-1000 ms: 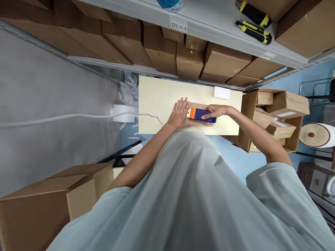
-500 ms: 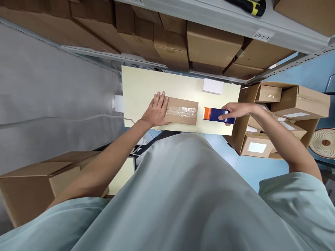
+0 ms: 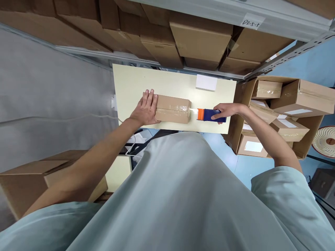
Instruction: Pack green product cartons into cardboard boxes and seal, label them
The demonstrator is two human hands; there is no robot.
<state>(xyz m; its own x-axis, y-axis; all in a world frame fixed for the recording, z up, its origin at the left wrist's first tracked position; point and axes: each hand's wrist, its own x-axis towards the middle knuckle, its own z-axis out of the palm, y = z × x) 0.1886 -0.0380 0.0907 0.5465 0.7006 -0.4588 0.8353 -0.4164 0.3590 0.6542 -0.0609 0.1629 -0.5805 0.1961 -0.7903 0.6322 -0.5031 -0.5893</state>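
A brown cardboard box (image 3: 172, 108) with clear tape across it lies on the pale tabletop (image 3: 167, 78). My left hand (image 3: 145, 108) rests against the box's left end, its fingers stretched out over that end. To the right, my right hand (image 3: 222, 112) is closed around what looks like a dark-blue and orange tape dispenser (image 3: 208, 115). The orange end faces the box's right end. A pale, shiny strip (image 3: 193, 112) shows between the two. My fingers partly cover the dispenser's body.
A small white box (image 3: 206, 82) lies toward the table's back edge. Right of the table, a large open carton (image 3: 231, 136) holds several taped boxes. Overhead runs a metal shelf (image 3: 222, 21) above a row of cardboard boxes. More cardboard (image 3: 26, 188) stands at the lower left.
The whole view has shifted slightly, and the box looks tilted so its right end shows. The dispenser has come nearer to the box, with a shiny strip between them.
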